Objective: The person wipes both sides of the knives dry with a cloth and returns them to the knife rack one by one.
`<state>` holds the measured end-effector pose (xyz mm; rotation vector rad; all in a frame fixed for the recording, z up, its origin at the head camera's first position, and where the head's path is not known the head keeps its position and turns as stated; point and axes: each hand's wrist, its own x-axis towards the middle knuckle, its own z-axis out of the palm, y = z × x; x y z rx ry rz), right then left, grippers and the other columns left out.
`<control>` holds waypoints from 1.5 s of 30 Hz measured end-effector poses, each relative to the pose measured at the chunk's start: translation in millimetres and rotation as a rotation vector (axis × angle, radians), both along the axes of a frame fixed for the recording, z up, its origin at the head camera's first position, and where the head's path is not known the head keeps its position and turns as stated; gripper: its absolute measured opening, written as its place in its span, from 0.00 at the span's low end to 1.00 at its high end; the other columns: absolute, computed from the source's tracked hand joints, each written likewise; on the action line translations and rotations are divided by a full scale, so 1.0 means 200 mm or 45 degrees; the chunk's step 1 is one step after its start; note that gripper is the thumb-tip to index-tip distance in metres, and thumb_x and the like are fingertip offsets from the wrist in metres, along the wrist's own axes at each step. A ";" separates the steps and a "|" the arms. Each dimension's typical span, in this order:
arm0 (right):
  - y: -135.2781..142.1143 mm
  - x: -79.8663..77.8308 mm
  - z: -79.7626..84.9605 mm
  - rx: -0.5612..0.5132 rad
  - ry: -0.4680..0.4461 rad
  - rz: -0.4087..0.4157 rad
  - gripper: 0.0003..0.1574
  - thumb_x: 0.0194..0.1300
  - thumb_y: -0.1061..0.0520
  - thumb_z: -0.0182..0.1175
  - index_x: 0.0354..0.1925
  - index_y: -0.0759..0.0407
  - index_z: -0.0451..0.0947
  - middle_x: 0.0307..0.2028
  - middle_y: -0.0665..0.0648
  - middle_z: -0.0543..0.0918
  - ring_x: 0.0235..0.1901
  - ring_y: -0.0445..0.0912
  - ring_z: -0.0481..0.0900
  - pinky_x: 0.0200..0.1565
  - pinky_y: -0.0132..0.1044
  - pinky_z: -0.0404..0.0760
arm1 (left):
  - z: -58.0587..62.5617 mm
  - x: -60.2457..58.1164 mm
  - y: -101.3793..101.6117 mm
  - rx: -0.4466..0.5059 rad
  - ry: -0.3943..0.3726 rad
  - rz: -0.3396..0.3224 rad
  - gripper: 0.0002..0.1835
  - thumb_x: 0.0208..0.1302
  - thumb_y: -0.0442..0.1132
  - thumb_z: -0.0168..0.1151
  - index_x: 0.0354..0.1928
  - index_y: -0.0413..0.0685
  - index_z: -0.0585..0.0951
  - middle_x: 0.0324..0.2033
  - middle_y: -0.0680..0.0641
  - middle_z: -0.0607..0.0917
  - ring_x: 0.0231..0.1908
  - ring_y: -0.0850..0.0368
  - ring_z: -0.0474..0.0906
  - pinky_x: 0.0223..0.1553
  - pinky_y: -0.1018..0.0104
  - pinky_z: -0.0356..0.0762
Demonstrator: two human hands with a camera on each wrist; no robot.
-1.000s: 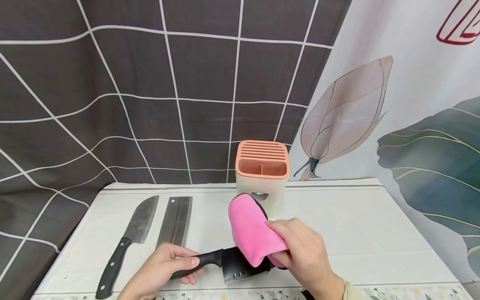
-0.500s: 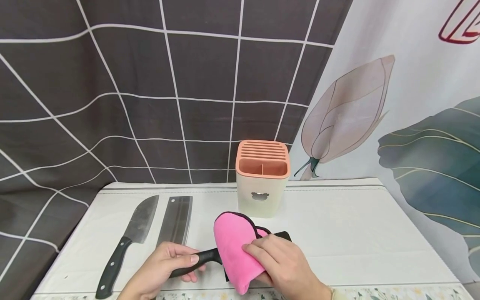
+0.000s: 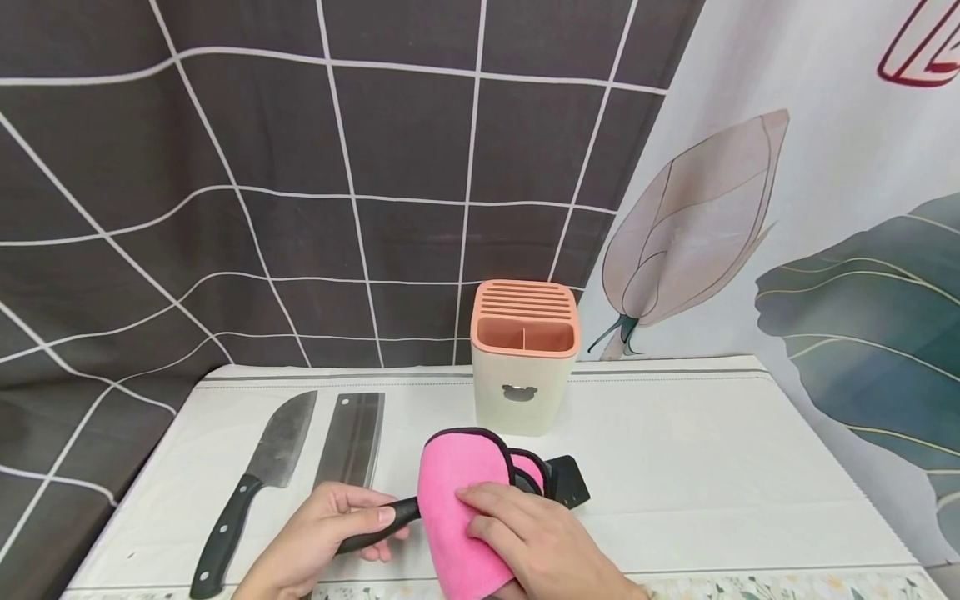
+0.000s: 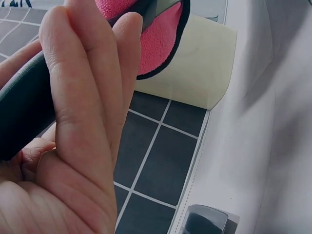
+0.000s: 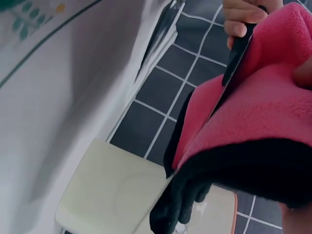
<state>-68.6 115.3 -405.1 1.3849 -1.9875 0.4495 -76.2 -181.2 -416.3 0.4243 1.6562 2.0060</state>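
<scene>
My left hand [image 3: 330,533] grips the black handle [image 3: 378,529] of a broad, dark-bladed kitchen knife. A pink cloth [image 3: 465,517] with black edging is folded round the blade, and my right hand [image 3: 536,537] holds it there. The blade's dark tip end [image 3: 570,482] sticks out past the cloth on the right. Seen from the right wrist, the cloth [image 5: 248,112] lies on both sides of the blade; the left wrist view shows fingers beside the handle [image 4: 24,107].
A knife with a riveted black handle [image 3: 228,525] and a rectangular cleaver blade [image 3: 352,437] lie to the left. Behind the hands stands a cream knife block [image 3: 517,412] with a slotted orange top [image 3: 525,302]. A white cloth [image 3: 712,467] covers the table, against a dark checked curtain [image 3: 285,167].
My right hand has moved the pink cloth left and down along the blade toward the handle, baring the tip end. My left hand has stayed nearly still.
</scene>
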 end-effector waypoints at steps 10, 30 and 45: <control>-0.02 0.04 -0.04 0.137 -0.073 -0.089 0.42 0.73 0.27 0.44 0.70 0.51 0.71 0.69 0.59 0.70 0.68 0.55 0.69 0.69 0.50 0.60 | 0.00 0.01 0.00 -0.013 -0.006 0.013 0.17 0.72 0.30 0.56 0.50 0.14 0.77 0.36 0.38 0.89 0.28 0.60 0.85 0.34 0.65 0.85; -0.02 0.06 -0.06 0.273 -0.123 -0.232 0.48 0.58 0.25 0.62 0.65 0.54 0.76 0.70 0.58 0.71 0.68 0.57 0.68 0.76 0.48 0.42 | 0.02 0.01 -0.01 -0.050 0.026 0.044 0.15 0.71 0.30 0.57 0.48 0.18 0.80 0.34 0.38 0.89 0.24 0.62 0.83 0.28 0.71 0.80; 0.02 0.05 -0.03 0.230 -0.225 -0.206 0.48 0.36 0.57 0.79 0.61 0.56 0.79 0.67 0.59 0.74 0.67 0.57 0.71 0.75 0.46 0.49 | 0.03 0.00 -0.01 -0.095 0.032 0.057 0.16 0.72 0.32 0.57 0.47 0.19 0.80 0.33 0.41 0.90 0.23 0.62 0.82 0.29 0.70 0.81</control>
